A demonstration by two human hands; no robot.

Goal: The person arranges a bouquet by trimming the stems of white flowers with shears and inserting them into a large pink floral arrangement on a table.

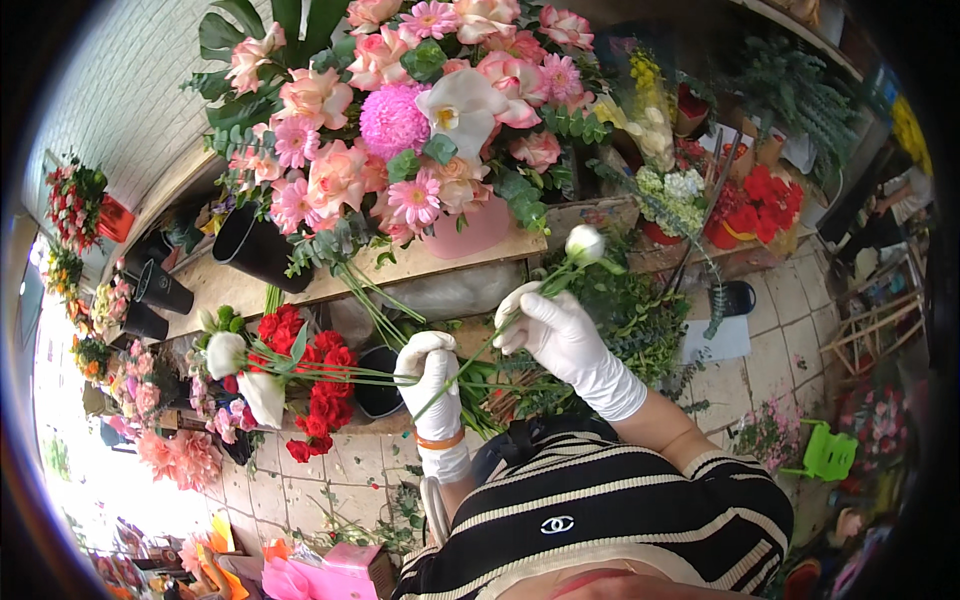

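Stems were clamped in both gloved hands, head view, the only one to go by. From where I stood, right grip (558, 333) was closed round a single stem (470, 364), white bloom (585, 244) up top, lower end slanting down across the other hand. Left grip (430, 375) was closed round a stem bunch (365, 375), lying near-level, with white flowers (226, 355) at its far left end, red carnations (325, 390) just by it. Couldn't tell whether the single stem touched the bunch or only crossed in front.

Risks, my guess: bunch heads hung well out from the left fist, so a loosened hold could let stems fan or slide out. Single stem looked thin; a hard pinch or sharp bend could snap it, and the bloom could bruise if knocked. Leafy pile (640, 315) lay close below and behind the right hand; trailing greens could snag. Black bucket (380, 392) sat behind the bunch; a low swing could catch its rim. Big pink arrangement (410, 130) stood on the worktop (520, 258) ahead; a careless upward reach could brush its lower leaves.
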